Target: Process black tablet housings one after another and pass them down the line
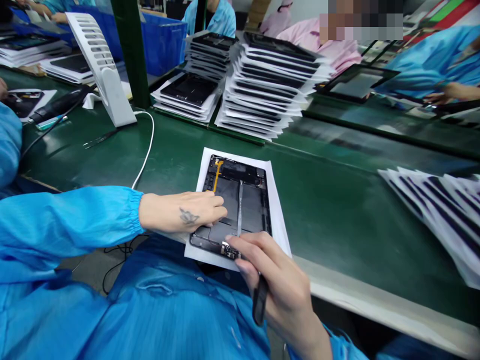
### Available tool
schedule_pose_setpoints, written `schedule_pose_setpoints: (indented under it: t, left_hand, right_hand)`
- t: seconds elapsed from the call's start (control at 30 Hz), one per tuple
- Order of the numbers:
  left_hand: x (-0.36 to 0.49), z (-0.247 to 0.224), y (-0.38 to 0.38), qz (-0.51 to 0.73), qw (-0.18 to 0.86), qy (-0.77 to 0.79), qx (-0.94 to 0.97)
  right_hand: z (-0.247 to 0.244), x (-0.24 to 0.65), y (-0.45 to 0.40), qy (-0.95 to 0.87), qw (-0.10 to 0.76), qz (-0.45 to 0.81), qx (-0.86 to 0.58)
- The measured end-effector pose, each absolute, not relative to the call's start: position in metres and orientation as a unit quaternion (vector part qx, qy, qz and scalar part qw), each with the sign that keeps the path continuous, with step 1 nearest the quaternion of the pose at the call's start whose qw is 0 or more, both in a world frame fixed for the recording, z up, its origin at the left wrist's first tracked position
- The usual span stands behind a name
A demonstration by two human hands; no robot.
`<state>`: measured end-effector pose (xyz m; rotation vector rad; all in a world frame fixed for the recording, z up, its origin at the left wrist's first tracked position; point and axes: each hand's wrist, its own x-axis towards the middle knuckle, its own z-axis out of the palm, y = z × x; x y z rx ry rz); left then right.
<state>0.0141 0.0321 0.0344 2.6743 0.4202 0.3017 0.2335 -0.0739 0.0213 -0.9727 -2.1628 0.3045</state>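
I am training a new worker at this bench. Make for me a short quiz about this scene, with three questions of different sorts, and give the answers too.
1. True or false: the left hand touches the open tablet.
2. What colour is the flat cable at the tablet's upper end? A green, B orange, C white.
3. What does the right hand hold?

Key: 1 true; 2 B; 3 a slim black tool.
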Motion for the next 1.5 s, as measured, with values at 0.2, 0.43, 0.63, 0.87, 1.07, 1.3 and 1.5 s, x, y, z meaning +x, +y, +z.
schedule_pose_setpoints:
  t: [0.2,0.43,0.63,0.87,1.07,1.3,1.5]
  left_hand:
    - [0.009,0.043,-0.001,0.185,0.375,0.302,0.856]
    - [0.001,0.022,-0.021,0.215,0.488,0.375,0.759]
    - [-0.008,0.011,-0.029,0.357,0.298,0.375,0.802]
    - [-0.002,0.003,-0.033,0.398,0.253,0.334,0.816]
    - [-0.001,0.006,-0.032,0.378,0.241,0.334,0.830]
    - [-0.015,0.006,-0.032,0.270,0.135,0.329,0.895]
    - [-0.018,0.009,-0.037,0.199,0.045,0.308,0.929]
  right_hand:
    - [-0.006,0.209,-0.072,-0.810,0.401,0.093,-0.419]
    - [-0.016,0.191,-0.066,-0.811,0.410,0.059,-0.414]
    - [-0.015,0.190,-0.061,-0.793,0.415,0.123,-0.427]
    - [-0.014,0.191,-0.059,-0.781,0.429,0.153,-0.426]
    - [-0.013,0.191,-0.061,-0.789,0.423,0.128,-0.428]
    - [-0.022,0.202,-0.064,-0.852,0.380,0.030,-0.358]
    - [-0.022,0.205,-0.063,-0.877,0.345,-0.005,-0.334]
